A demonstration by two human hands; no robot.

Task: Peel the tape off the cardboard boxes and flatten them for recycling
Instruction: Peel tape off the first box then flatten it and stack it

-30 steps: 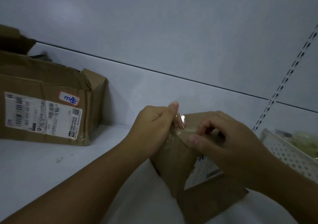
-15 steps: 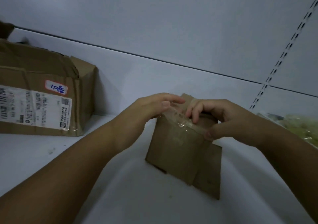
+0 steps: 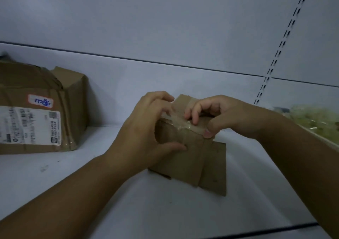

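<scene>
A small brown cardboard box [image 3: 185,163] stands on the white shelf [image 3: 165,211] in the middle, its lower flaps splayed on the surface. A strip of clear tape [image 3: 180,122] runs across its upper edge. My left hand [image 3: 146,128] grips the box's left side, thumb pressed on the front face and fingers curled over the top. My right hand [image 3: 220,116] holds the top right corner, with its fingertips on the tape and its thumb at the tape's right end.
A larger crumpled cardboard box [image 3: 42,110] with a white shipping label sits at the left against the back wall. A tray of pale green produce [image 3: 315,121] is at the right edge. A slotted upright [image 3: 280,44] runs up the back panel.
The small box was turned so its plain face is toward me and its flaps rest on the shelf. My left hand's thumb has come down onto the front face.
</scene>
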